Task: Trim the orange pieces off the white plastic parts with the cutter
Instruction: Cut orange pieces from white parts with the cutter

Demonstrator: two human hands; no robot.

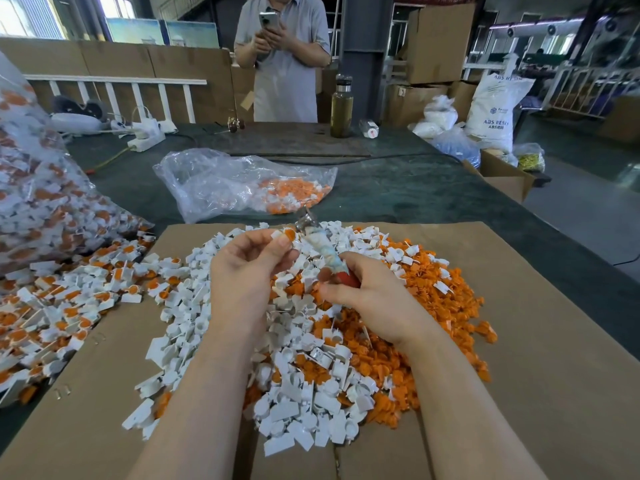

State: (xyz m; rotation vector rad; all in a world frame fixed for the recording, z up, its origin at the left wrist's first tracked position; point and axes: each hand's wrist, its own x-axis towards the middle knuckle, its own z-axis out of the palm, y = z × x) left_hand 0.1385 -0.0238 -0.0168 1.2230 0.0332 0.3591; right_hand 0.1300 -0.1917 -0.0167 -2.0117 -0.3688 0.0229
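The left hand (pixel 247 268) is raised over the pile, thumb and forefinger pinching a part (pixel 284 234), white with its orange piece attached, at the fingertips. The right hand (pixel 367 299) grips the cutter (pixel 320 245) by its red handle; its fingers are curled round the handle, and the taped shaft slants up and left. The metal head of the cutter sits just beside the pinched part; whether it touches the part cannot be told.

Below both hands a cardboard sheet (pixel 536 341) covers the near counter (pixel 398 188). On it lies a mixed heap: white pieces (pixel 304 403) mostly left and near, orange pieces (pixel 450 306) mostly right. The forearms cross over the heap and hide part of it.

Left of the sheet, untrimmed parts (pixel 59 299) spill from a large clear bag (pixel 38 188) onto the counter and the sheet's edge. Beyond the sheet lies a second clear bag (pixel 235 183), partly filled with orange-and-white parts at its right end.

At the far edge of the counter stand a bottle (pixel 342 107) of dark liquid, a small white container (pixel 370 128) lying on its side, and a white power strip (pixel 147 138) with a yellow cord. A person (pixel 284 64) stands behind the counter, holding a phone (pixel 269 19) in both hands. To the right are white sacks (pixel 491 109) and cardboard boxes (pixel 436 43).
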